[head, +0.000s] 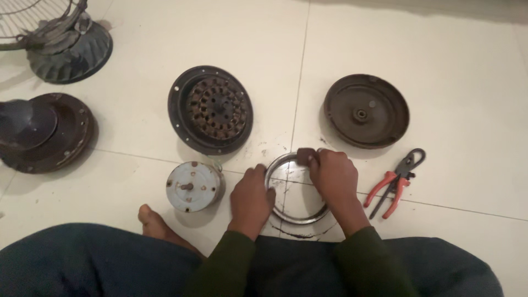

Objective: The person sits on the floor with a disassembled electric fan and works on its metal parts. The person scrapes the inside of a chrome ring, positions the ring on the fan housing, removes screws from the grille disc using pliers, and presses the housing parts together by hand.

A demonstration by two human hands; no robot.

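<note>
Both hands on a metal ring on the tiled floor

Down at the lower centre of the frame, a thin metal ring [293,219] lay flat on the pale tiled floor [456,66]. The left hand [251,199] gripped the ring's left edge, fingers curled over the rim. The right hand [333,175] pinched a small dark brown block [304,155] against the ring's upper edge. Just left of the hands sat a small grey round motor part [192,186] with a short shaft, near a bare foot [157,220]. Above it lay a dark round rotor plate [210,109] with rusty holes. At upper right lay a brown dished cover [366,110]. Red-handled pliers [394,184] lay right of the hands. At far left sat another dark housing [45,131], with a fan base and wire guard [60,38] in the upper left corner.
</note>
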